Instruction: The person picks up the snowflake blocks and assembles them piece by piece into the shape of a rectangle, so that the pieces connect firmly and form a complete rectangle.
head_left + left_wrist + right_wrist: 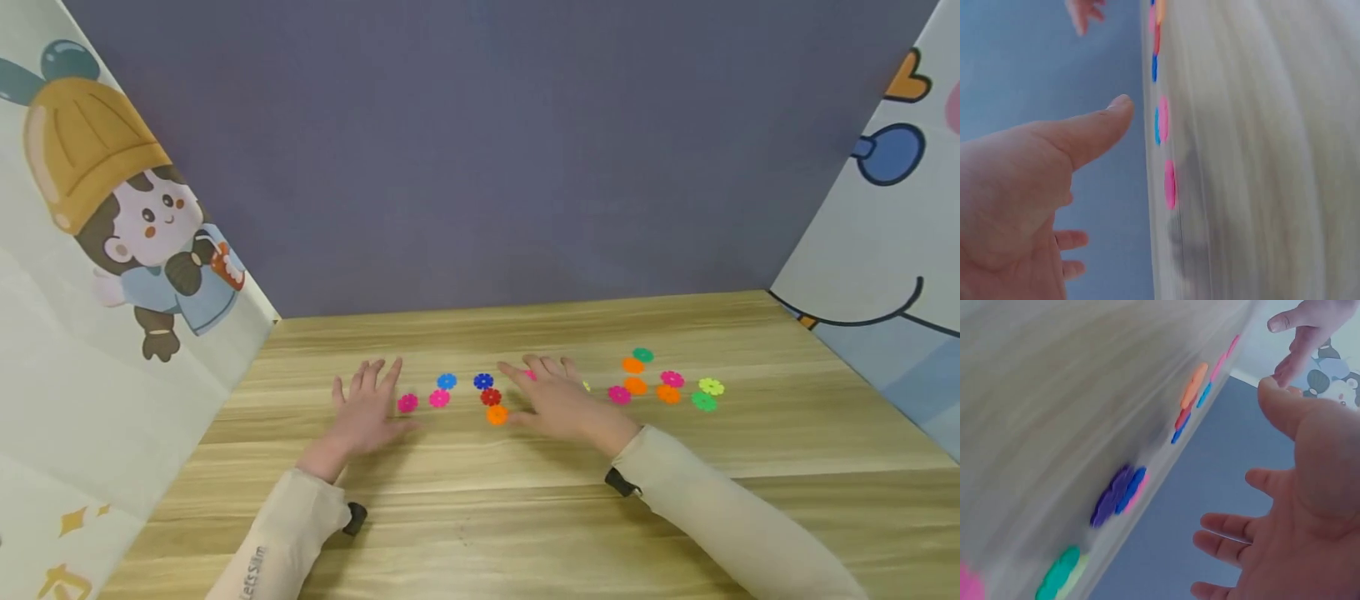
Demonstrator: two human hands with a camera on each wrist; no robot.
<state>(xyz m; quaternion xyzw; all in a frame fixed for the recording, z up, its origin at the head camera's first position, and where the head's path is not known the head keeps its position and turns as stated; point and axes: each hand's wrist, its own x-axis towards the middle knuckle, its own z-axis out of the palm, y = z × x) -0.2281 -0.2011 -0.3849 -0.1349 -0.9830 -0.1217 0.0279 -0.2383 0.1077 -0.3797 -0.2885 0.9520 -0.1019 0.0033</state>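
Observation:
Flower-shaped plastic discs lie flat on the wooden table in small groups. My left hand (363, 421) is spread above the tabletop, left of a pink disc (408, 403), holding nothing. Between the hands lie a light blue disc (447, 381), a dark blue disc (483, 381), a red disc (491, 397) and an orange disc (497, 414). My right hand (562, 404), its fingers spread and holding nothing, hovers over another group and mostly hides it in the head view. The right wrist view shows a purple disc (1112, 497) and a green disc (1058, 574) there.
More discs, such as a teal one (642, 355) and a yellow one (712, 387), lie right of my right hand. A grey-purple panel (510, 167) rises behind the wooden table (465, 533). Printed white walls (60, 350) flank both sides.

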